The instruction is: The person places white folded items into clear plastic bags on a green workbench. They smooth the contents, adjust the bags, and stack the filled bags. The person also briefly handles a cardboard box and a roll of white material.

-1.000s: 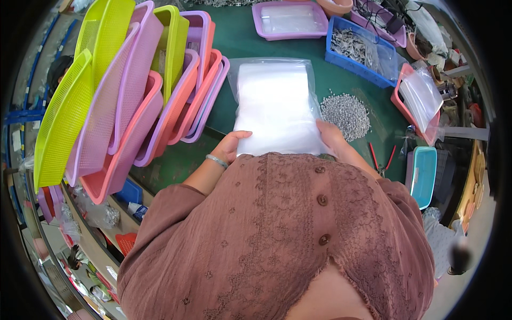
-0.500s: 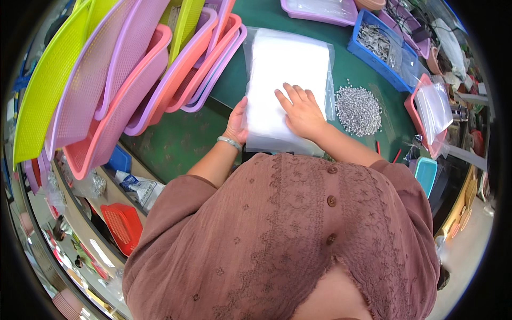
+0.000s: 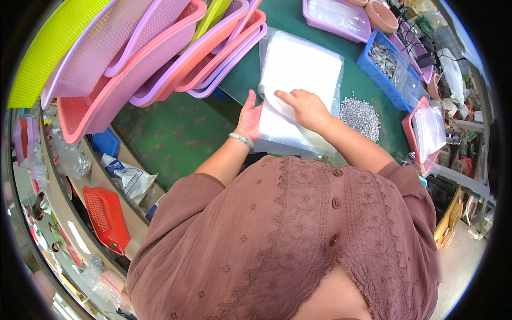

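Note:
In front of me on the green table (image 3: pixel 330 34) lies a stack of white sheets (image 3: pixel 304 61) on a clear plastic bag (image 3: pixel 282 149). My right hand (image 3: pixel 310 112) is closed in a pinch on the top sheet, whose near left part is lifted and curls over. Along the stack's left edge rests my left hand (image 3: pixel 248 118), open with the thumb apart; some of its fingers are hard to make out. Just right of the stack is a pile of small silvery beads or metal bits (image 3: pixel 360 118).
Perforated baskets (image 3: pixel 154 58) in purple, pink and lime lean together at the left. A blue bin (image 3: pixel 386 66) of metal pieces, a purple tray (image 3: pixel 337 20) of clear bags and a pink basket (image 3: pixel 413 136) with white sheets stand rightward. A red basket (image 3: pixel 105 220) sits lower left.
My right hand has gone from lying spread on the stack to pinching and lifting the top sheet. My left thumb has come off the stack's edge. The whole view has shifted slightly.

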Available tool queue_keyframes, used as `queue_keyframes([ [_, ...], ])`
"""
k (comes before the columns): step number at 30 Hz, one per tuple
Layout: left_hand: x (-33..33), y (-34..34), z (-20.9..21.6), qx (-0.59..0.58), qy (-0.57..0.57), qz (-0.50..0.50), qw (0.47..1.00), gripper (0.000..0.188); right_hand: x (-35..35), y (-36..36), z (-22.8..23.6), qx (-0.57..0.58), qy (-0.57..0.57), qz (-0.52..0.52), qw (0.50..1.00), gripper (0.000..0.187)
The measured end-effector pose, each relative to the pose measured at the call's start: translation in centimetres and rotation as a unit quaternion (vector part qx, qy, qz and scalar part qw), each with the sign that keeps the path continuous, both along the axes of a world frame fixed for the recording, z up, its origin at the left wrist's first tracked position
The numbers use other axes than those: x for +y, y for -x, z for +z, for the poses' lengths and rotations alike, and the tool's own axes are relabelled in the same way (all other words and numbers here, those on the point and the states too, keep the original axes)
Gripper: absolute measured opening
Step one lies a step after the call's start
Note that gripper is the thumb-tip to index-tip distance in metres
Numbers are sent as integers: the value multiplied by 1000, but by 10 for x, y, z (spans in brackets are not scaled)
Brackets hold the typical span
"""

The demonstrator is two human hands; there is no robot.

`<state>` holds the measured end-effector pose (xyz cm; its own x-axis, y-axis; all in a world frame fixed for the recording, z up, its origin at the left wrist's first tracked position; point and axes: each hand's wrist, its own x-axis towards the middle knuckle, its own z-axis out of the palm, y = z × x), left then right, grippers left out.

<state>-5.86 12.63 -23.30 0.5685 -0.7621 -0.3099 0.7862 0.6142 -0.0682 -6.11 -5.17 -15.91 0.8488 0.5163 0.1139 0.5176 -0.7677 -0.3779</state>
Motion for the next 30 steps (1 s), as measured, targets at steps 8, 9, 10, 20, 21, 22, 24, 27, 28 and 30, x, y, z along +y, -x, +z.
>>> queue_keyframes([
  [8, 11, 12, -21, -15, -27, -19, 999, 71, -8, 18, -8, 25, -10, 56, 998, 20],
  [9, 10, 11, -20, -20, -27, -15, 999, 71, -5, 27, 0, -22, -38, 64, 997, 19],
  [10, 8, 10, -19, -25, -27, -10, 999, 70, -5, 37, 1, 10, -48, 66, 997, 27],
  [20, 8, -1, -9, -63, -177, -28, 982, 61, 2, 70, -33, 19, 102, 49, 993, 60],
  [21, 17, 4, -13, -77, -193, -40, 977, 62, 3, 74, -35, 31, 108, 41, 993, 61],
  [22, 24, 10, -14, -89, -208, -52, 973, 64, 3, 77, -37, 44, 114, 35, 992, 62],
  [24, 37, 27, -12, -101, -243, -104, 959, 64, 0, 78, -39, 81, 103, 35, 991, 67],
  [27, 49, 52, 2, -106, -299, -194, 928, 60, -4, 80, -42, 122, 107, 37, 986, 71],
  [28, 53, 59, -1, -100, -318, -227, 915, 59, -4, 81, -43, 134, 115, 41, 983, 72],
  [30, 52, 67, -8, -96, -285, -205, 931, 57, -4, 82, -39, 141, 117, 67, 981, 72],
])
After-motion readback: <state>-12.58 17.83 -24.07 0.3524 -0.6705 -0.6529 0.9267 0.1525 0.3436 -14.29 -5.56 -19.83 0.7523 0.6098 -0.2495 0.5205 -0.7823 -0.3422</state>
